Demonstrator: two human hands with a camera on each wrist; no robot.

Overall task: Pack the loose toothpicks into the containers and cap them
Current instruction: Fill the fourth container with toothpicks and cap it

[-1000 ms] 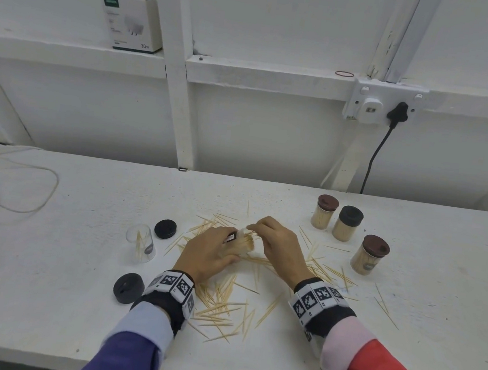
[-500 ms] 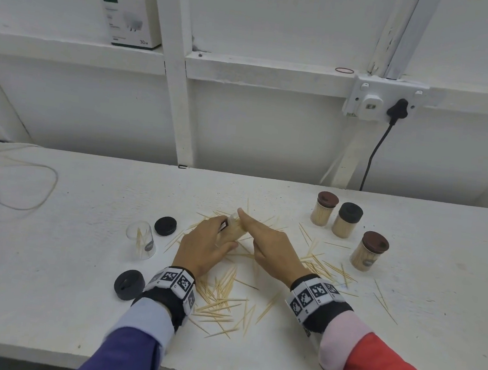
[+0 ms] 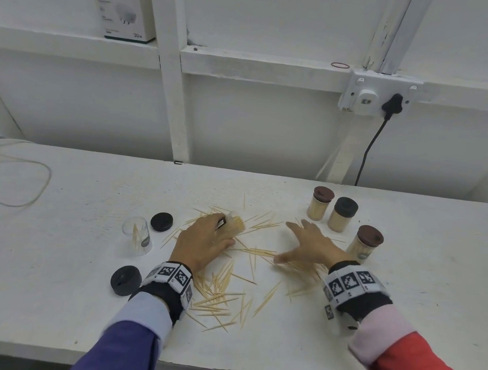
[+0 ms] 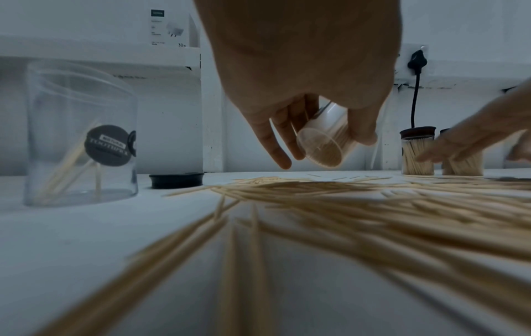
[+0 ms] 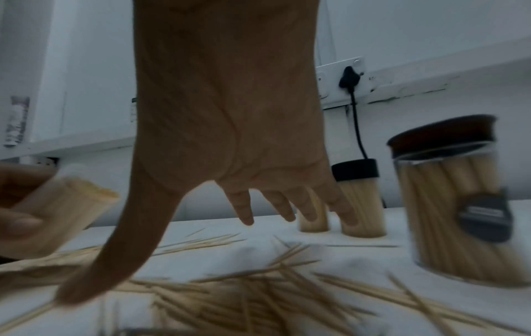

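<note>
My left hand (image 3: 203, 241) grips a clear container (image 3: 234, 224) packed with toothpicks, tilted with its open mouth pointing away to the right; the left wrist view shows its clear base (image 4: 323, 147) between my fingers. My right hand (image 3: 308, 246) is spread open, palm down, over loose toothpicks (image 3: 294, 265) right of centre. More loose toothpicks (image 3: 219, 290) lie scattered near my left wrist. An uncapped container (image 3: 138, 235) with a few toothpicks stands at the left, with two black caps (image 3: 161, 221) (image 3: 126, 280) beside it.
Three capped, filled containers (image 3: 320, 203) (image 3: 342, 214) (image 3: 364, 247) stand close behind and right of my right hand. Cables (image 3: 11, 184) lie at the far left. A wall socket with a black plug (image 3: 391, 104) and a white box (image 3: 124, 11) sit on the ledge above.
My right hand has left the held container and swung right, spreading flat over the loose toothpicks. The left hand keeps hold of the container, which has stayed roughly in place.
</note>
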